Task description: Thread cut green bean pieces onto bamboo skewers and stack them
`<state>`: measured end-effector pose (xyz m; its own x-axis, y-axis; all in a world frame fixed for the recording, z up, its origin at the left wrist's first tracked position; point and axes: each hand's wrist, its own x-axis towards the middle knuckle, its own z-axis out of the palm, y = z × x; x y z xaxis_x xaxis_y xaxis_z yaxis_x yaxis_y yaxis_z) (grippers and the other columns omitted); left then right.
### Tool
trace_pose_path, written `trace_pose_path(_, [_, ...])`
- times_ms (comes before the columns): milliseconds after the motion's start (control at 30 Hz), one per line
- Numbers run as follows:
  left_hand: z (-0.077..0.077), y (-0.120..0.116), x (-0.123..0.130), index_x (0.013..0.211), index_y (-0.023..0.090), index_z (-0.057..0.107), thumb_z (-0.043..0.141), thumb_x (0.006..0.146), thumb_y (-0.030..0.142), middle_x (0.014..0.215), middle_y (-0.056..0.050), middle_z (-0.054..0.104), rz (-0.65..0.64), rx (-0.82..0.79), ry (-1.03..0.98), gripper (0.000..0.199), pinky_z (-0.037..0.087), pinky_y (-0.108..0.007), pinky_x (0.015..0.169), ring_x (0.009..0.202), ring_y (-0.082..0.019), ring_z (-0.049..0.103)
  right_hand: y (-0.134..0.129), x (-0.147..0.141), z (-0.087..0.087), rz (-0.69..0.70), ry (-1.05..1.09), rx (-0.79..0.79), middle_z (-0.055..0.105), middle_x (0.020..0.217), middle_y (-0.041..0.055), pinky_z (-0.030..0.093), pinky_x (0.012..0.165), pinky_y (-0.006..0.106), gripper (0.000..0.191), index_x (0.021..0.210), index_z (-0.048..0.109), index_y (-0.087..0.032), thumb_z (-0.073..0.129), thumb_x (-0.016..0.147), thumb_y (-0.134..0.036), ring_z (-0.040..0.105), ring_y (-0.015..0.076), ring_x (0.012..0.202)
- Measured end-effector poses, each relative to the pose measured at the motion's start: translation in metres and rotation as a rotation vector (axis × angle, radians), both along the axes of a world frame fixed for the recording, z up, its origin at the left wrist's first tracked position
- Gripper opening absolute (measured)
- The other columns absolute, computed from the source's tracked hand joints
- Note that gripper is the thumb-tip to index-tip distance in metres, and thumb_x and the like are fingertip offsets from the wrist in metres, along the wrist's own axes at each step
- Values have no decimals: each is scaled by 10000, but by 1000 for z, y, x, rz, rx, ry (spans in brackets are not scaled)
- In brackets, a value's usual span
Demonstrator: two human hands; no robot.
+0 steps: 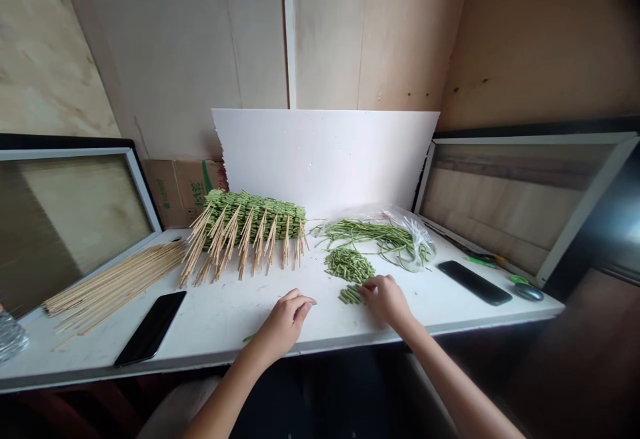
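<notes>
My left hand (286, 324) is closed near the table's front edge, and the tip of a cut green bean piece (313, 302) pokes out past its fingers. Another green bit (249, 337) shows by that wrist, partly covered by the arm. To the right, my right hand (386, 299) has thumb and fingers pinched together at the edge of a small row of cut bean pieces (349, 294); the fingers hide most of what is between them. Just behind lies a loose heap of cut green beans (349, 264).
Bean-loaded skewers (260, 215) are stacked at the back left, bare bamboo skewers (117, 279) lie farther left. Long beans (367, 232) rest on a plastic bag (417, 242). Two phones (153, 327) (474, 282) and a mouse (529, 291) lie on the white table (210, 322).
</notes>
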<state>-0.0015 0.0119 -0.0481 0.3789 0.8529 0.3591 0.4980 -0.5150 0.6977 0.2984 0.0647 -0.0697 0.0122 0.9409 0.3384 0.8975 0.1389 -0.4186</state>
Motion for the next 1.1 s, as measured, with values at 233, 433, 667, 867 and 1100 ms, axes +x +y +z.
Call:
trace_pose_path(233, [-3, 1, 1, 1154, 226, 756, 422, 1071, 363, 1086, -83, 688, -13, -27, 19, 370, 522, -339, 909, 983, -218, 674, -1, -22, -9, 158, 94, 58, 757, 842, 76, 435, 822, 333, 294, 786, 773, -221, 576, 968, -340, 622, 272, 912])
trace_pose_path(433, [-1, 1, 1, 1142, 222, 764, 423, 1067, 345, 1069, -87, 674, -2, -15, 30, 370, 531, -334, 898, 965, -218, 675, -2, -21, -7, 147, 37, 93, 735, 802, 86, 430, 812, 347, 377, 742, 734, -217, 509, 999, -379, 614, 276, 883])
trace_pose_path(667, [-6, 1, -1, 1275, 237, 704, 380, 1072, 310, 1098, -80, 609, 11, 4, 78, 389, 557, -309, 806, 783, -157, 652, -4, -13, 14, 111, 163, 79, 748, 805, 114, 456, 784, 393, 473, 826, 774, -198, 467, 1012, -505, 636, 301, 841])
trace_pose_path(867, [-10, 4, 8, 1203, 238, 688, 589, 981, 232, 1019, -62, 674, -17, 101, -90, 244, 563, -333, 872, 941, -206, 678, -40, -58, 30, 524, 459, -54, 782, 1018, 85, 504, 751, 331, 411, 1091, 787, -235, 652, 930, -588, 685, 250, 913])
trace_pose_path(1100, [1, 2, 1, 1033, 224, 725, 642, 946, 273, 937, -48, 718, -1, 31, -67, 130, 543, -315, 795, 871, -205, 681, -61, -91, 15, 491, 530, 101, 747, 866, 44, 470, 793, 338, 178, 953, 787, -258, 684, 963, -403, 634, 222, 883])
